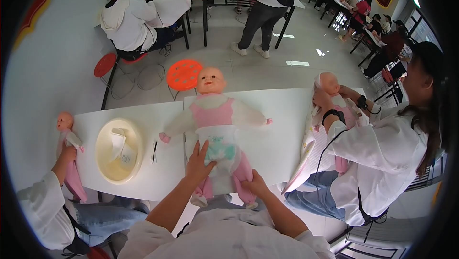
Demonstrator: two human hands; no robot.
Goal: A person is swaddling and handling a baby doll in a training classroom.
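Note:
A baby doll (211, 112) lies face up on the white table in front of me, head away from me, arms spread. It wears a pink and cream outfit and a white diaper (220, 147) with a green print over the hips. Spread across the diaper's left edge and the thigh is my left hand (198, 162), fingers apart. My right hand (256, 184) grips the pink trouser leg (242, 173) at the right, thumb on top and the other fingers partly hidden. The doll's feet hang at the table's near edge.
Left of the doll stand a cream basin (102, 167) holding a white cloth and thin dark and white sticks (154, 152). A person at the left holds another doll (70, 158); one at the right handles a doll (342, 110) on a blanket (315, 151). An orange stool (184, 75) stands beyond.

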